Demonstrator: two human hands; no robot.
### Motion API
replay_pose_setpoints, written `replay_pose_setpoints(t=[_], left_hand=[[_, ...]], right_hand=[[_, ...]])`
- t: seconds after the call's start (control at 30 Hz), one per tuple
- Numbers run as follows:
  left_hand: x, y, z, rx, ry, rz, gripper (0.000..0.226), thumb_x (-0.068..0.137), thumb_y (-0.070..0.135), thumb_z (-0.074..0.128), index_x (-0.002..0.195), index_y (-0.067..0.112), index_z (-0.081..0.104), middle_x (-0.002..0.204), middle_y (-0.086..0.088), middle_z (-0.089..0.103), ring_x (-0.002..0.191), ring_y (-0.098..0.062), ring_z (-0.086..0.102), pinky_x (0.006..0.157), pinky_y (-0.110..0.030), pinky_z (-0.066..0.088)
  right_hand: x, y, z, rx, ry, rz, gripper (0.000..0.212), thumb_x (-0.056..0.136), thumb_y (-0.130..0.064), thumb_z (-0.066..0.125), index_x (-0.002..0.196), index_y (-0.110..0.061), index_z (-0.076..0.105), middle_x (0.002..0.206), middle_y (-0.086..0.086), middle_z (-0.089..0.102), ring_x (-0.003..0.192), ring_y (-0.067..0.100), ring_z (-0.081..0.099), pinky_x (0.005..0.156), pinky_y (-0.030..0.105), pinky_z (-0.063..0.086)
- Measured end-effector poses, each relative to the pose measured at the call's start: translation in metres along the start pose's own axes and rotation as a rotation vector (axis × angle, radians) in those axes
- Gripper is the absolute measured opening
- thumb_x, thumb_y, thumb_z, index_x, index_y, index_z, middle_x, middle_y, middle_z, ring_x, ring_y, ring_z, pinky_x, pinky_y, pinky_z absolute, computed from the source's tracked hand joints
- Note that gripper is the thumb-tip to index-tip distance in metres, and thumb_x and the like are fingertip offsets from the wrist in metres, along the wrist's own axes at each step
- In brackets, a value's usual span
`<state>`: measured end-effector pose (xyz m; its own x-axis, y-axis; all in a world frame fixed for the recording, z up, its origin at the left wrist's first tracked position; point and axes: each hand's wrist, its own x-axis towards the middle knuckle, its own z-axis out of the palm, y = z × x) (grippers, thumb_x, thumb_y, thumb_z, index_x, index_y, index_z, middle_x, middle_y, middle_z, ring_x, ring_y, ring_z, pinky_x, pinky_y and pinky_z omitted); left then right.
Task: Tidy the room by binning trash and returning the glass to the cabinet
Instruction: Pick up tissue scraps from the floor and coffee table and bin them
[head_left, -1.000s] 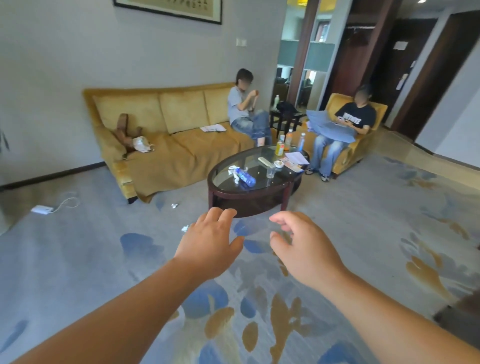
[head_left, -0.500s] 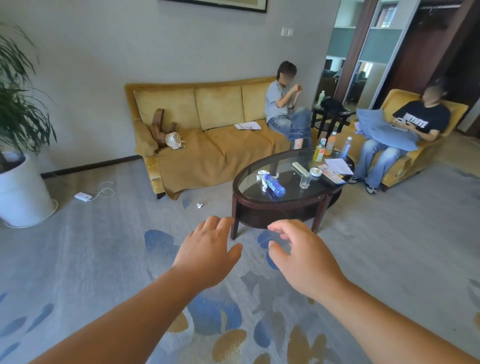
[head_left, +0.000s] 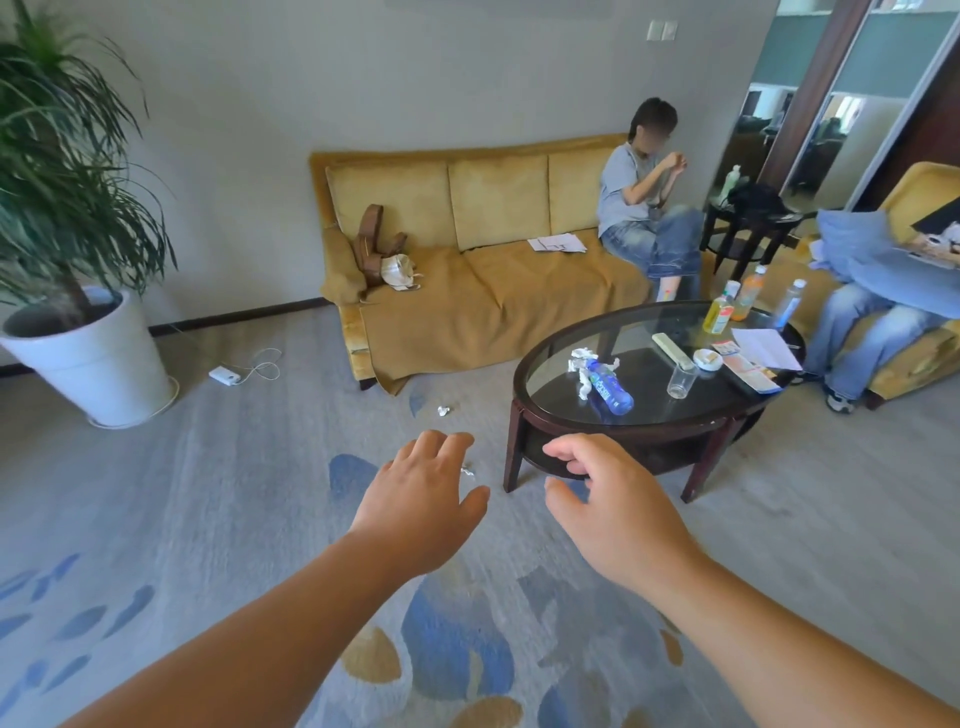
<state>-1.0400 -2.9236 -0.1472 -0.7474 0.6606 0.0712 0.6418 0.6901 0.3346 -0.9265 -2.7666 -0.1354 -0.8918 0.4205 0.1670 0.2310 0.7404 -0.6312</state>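
lounge, oval glass-topped coffee table (head_left: 535, 358): clear drinking glass (head_left: 681, 381) and crumpled white paper (head_left: 584, 366) on it, nothing binned; left hand (head_left: 421, 499), right hand (head_left: 613, 506) open, empty.

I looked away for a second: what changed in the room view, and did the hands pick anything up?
The view swung left and nearer: the oval glass coffee table now sits right. Left hand and right hand remain open, empty; table items unmoved.
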Motion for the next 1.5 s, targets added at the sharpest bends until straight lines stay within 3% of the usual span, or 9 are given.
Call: replay_pose_setpoints(t=[0.47,0.63,0.97,1.2,1.5], left_hand=[[0.151,-0.124,-0.02,-0.032,-0.031,0.006,0.058,0.094,0.049,0.043,0.144,0.027,0.027,0.146,0.003,0.035,0.132,-0.018,0.037,0.106,-0.034,0.035],[0.189,-0.147,-0.015,-0.034,-0.074,-0.005,0.058,0.093,0.05,0.043,0.144,0.027,0.026,0.143,0.002,0.037,0.13,-0.018,0.038,0.105,-0.034,0.035],[0.295,-0.159,0.004,-0.035,-0.086,-0.032,0.057,0.094,0.049,0.043,0.144,0.026,0.027,0.142,0.002,0.038,0.13,-0.019,0.038,0.105,-0.034,0.036],[0.384,-0.147,0.014,-0.014,-0.085,-0.078,0.053,0.094,0.047,0.044,0.141,0.027,0.03,0.139,0.002,0.04,0.128,-0.018,0.039,0.102,-0.032,0.035],[0.451,-0.151,0.033,-0.001,-0.124,-0.116,0.054,0.093,0.047,0.044,0.141,0.027,0.03,0.138,0.001,0.041,0.127,-0.019,0.04,0.102,-0.032,0.035]], right_hand=[[0.168,-0.035,0.073,-0.012,-0.014,0.063,0.028,0.088,-0.03,0.055,0.117,-0.031,0.058,0.109,-0.017,0.055,0.094,0.006,0.057,0.088,0.032,0.048],[0.209,-0.032,0.09,-0.028,-0.052,0.068,0.03,0.089,-0.031,0.054,0.119,-0.03,0.057,0.115,-0.018,0.055,0.106,0.002,0.053,0.093,0.03,0.047],[0.314,0.012,0.101,-0.019,-0.064,0.067,0.029,0.088,-0.028,0.055,0.116,-0.029,0.058,0.113,-0.018,0.055,0.103,0.0,0.052,0.09,0.023,0.045],[0.404,0.057,0.096,0.026,-0.114,0.05,0.03,0.087,-0.028,0.055,0.117,-0.029,0.058,0.117,-0.013,0.056,0.105,0.004,0.054,0.091,0.028,0.046],[0.472,0.091,0.104,0.026,-0.181,0.028,0.032,0.089,-0.027,0.054,0.121,-0.025,0.057,0.121,-0.011,0.056,0.108,0.002,0.052,0.09,0.021,0.043]])
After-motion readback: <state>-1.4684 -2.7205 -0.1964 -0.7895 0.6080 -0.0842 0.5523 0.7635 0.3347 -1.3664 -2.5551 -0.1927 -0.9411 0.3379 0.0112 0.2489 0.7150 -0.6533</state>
